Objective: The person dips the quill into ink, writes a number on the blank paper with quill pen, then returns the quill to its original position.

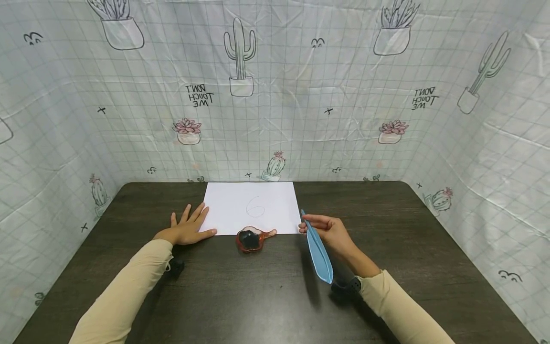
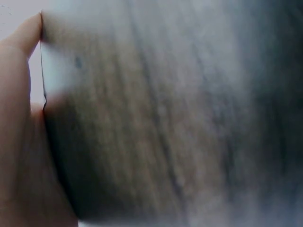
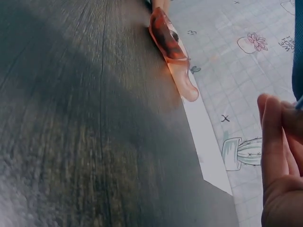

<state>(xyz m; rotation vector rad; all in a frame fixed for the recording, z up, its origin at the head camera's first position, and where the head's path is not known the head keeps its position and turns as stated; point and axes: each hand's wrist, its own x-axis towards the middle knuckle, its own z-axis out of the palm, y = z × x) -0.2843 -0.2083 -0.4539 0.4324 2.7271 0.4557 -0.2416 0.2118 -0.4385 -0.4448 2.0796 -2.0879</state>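
Observation:
A white sheet of paper [image 1: 227, 200] lies at the back of the table, with a faint curved mark like a 6 on it. My left hand [image 1: 182, 232] rests with spread fingers at the paper's left edge, the thumb on its near corner. In my right hand [image 1: 333, 231], thumb and fingers pinch the slim end of a blue feather-shaped quill [image 1: 320, 255], just off the paper's right side. Its broad end slants down toward me. At the paper's near edge sits a small red-brown dish [image 1: 250, 249] with a pale handle and something black inside. The right wrist view shows the dish [image 3: 163, 35] side-on.
The dark wooden table [image 1: 240, 296] runs back to a white gridded curtain [image 1: 292, 119] printed with cacti, which also hangs at both sides. A black wrist device [image 1: 347, 286] sits on the right wrist. The left wrist view is mostly blurred.

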